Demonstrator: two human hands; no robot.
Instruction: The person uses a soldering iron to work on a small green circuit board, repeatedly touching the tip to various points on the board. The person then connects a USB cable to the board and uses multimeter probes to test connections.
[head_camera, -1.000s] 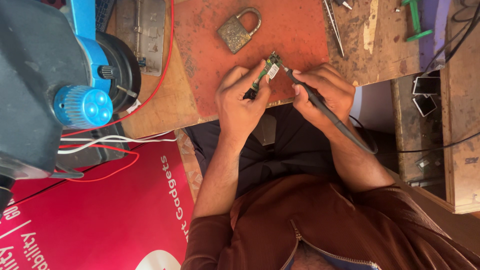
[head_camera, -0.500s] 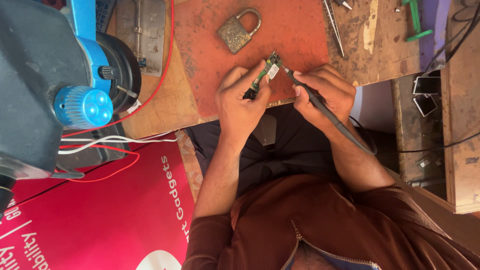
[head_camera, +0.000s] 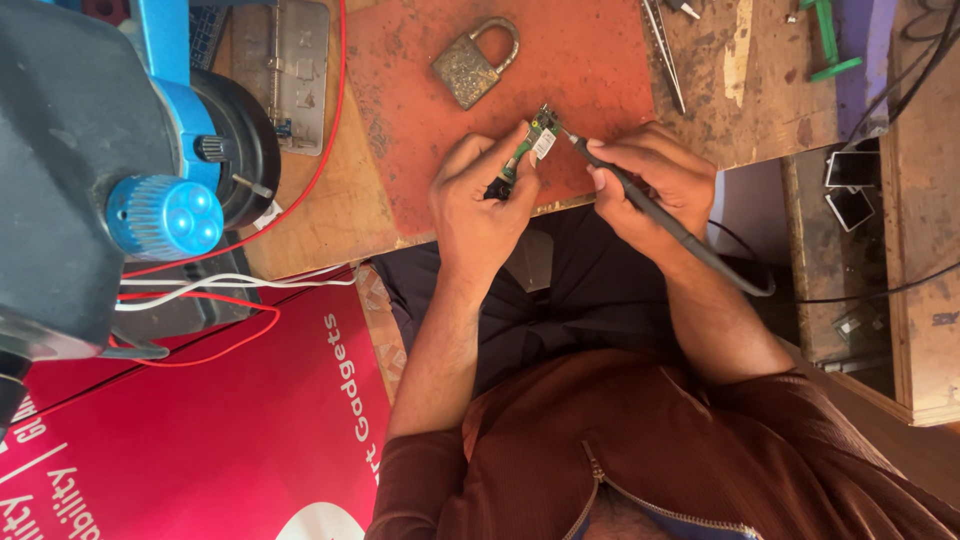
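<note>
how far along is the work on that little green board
Done: the small green circuit board is already bare, out of any casing, over the red mat. In hand: the left hand pinches the board while the right hand holds a corded iron-like tool with its tip at the board. Left: cannot tell; the joints are too small to see.

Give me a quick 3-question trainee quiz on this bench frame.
1. True or false: the padlock lies on the red mat.
2. The left hand holds: A) tweezers B) small green circuit board C) padlock.
3. Fill in: the right hand grips a corded soldering ___, tip at the board.

Key: 1 true; 2 B; 3 iron.
</note>
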